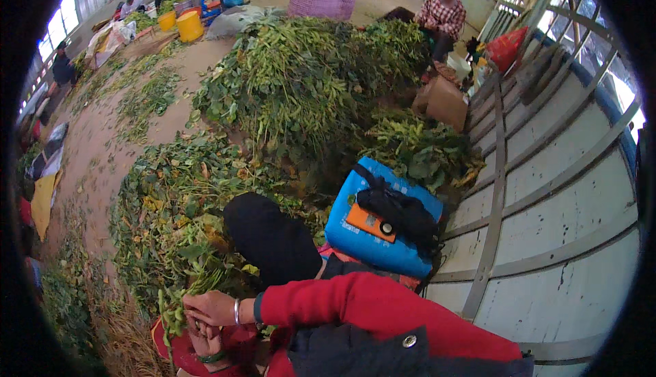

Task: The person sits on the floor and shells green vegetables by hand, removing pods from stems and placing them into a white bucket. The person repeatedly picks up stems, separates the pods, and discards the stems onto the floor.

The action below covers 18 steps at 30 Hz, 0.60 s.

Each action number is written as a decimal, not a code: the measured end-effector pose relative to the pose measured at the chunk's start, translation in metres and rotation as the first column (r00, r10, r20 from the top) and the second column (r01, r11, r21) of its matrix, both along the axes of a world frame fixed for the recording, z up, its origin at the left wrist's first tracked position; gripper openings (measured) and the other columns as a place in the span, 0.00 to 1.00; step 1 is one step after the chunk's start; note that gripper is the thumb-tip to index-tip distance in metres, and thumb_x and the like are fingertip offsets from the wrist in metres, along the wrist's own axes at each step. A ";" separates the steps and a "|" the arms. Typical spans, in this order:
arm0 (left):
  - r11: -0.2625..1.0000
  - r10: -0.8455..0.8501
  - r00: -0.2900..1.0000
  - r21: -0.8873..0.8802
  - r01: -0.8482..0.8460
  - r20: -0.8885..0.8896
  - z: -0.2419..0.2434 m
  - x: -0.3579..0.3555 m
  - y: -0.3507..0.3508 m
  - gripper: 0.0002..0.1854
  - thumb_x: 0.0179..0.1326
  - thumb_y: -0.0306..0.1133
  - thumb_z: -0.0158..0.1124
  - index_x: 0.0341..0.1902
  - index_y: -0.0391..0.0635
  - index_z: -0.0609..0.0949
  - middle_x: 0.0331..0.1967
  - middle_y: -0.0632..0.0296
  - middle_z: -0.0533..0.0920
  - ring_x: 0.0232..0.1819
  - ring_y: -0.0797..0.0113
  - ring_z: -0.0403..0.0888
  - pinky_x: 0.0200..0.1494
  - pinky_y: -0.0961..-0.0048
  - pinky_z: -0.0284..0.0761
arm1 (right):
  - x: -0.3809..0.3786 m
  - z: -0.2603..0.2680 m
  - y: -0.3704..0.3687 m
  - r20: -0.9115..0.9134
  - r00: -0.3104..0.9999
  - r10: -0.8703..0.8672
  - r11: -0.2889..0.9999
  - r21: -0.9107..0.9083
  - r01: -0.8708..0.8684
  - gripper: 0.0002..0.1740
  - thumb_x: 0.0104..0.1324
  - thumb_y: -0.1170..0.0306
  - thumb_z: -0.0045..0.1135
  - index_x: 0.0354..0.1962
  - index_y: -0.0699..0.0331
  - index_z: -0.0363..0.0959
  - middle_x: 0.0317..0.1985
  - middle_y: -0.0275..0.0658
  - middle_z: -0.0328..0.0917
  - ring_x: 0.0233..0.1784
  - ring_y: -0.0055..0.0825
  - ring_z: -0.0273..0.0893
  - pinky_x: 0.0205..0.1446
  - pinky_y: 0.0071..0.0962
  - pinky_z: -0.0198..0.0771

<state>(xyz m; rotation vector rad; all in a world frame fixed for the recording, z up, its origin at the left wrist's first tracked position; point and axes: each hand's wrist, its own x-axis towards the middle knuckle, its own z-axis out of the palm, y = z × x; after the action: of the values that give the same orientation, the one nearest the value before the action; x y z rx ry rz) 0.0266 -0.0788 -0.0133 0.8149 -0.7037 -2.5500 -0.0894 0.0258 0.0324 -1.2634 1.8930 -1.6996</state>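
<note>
My right hand [211, 307], with a silver bangle at its wrist, grips the stems of a leafy green plant [205, 277], seemingly soybean. Just below it my left hand [206, 340], wearing a dark green bangle, has curled fingers touching the right hand's fingers. What lies inside the left hand is hidden. Plump green pods [175, 318] hang beside both hands on the left. Beneath them is a red surface [177, 352] with a yellowish edge, partly covered. A heap of leafy plants [174, 208] lies directly beyond my hands.
My black-covered foot or knee [271, 238] juts beside the heap. A blue bag [341, 218] bearing orange and black items lies right, near a metal-framed wall [543, 290]. Ahead rises a large pile of podded plants [302, 80]; a person [443, 16] sits beyond, near a cardboard box [447, 103].
</note>
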 end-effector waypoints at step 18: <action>0.955 -0.276 0.921 -0.030 0.295 0.274 -0.038 0.004 -0.003 0.16 0.64 0.41 0.49 0.49 0.46 0.72 0.23 0.68 0.73 0.18 0.82 0.64 0.15 0.85 0.58 | -0.254 0.011 0.436 -0.314 -0.142 -0.939 -0.274 0.427 0.862 0.23 0.55 0.66 0.47 0.47 0.71 0.64 0.41 0.61 0.72 0.45 0.54 0.70 0.47 0.45 0.66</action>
<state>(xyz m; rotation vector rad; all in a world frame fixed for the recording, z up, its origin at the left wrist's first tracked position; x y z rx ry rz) 0.0307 -0.0819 -0.0514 1.1187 -1.0614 -2.6756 -0.3430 0.4622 0.0431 1.1324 3.1299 -1.1611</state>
